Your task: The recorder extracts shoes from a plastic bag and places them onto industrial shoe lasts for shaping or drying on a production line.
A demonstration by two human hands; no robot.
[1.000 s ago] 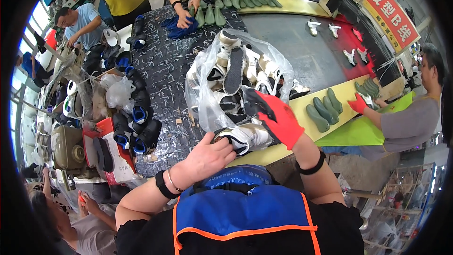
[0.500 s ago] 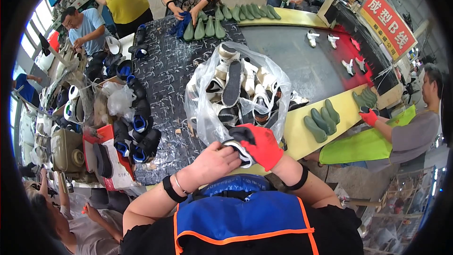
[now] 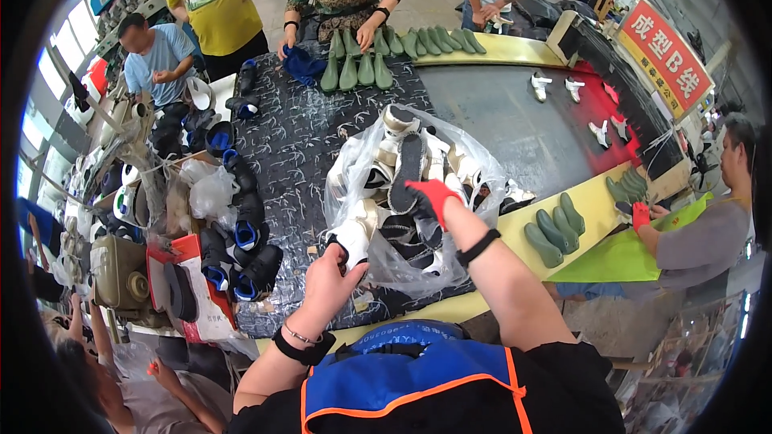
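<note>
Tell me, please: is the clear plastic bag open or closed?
Open: the plastic bag has its edges spread apart, and shoes show uncovered between them.

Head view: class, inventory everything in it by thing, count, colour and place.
White shoe: one, white, in left hand
Upturned shoe: one, dark sole, among bagged shoes
Large bag: one, clear, centre
Bagged shoes: several, white and black, centre
Table: one, black, centre
Shoe lasts: many, green, far and right
Cloth: one, blue, far table
Belt: one, grey, right
Belt shoes: about five, mostly white, right
Dark shoes: many, black and blue, left
Box: one, red and white, left
Canister: one, olive, left
Sign: one, red and yellow, right
People: at least six, mixed clothing, around
Apron: one, blue, wearer's front
Left hand: one, bare, fingers on white shoe
Right hand: one, red glove, at upturned shoe
</note>
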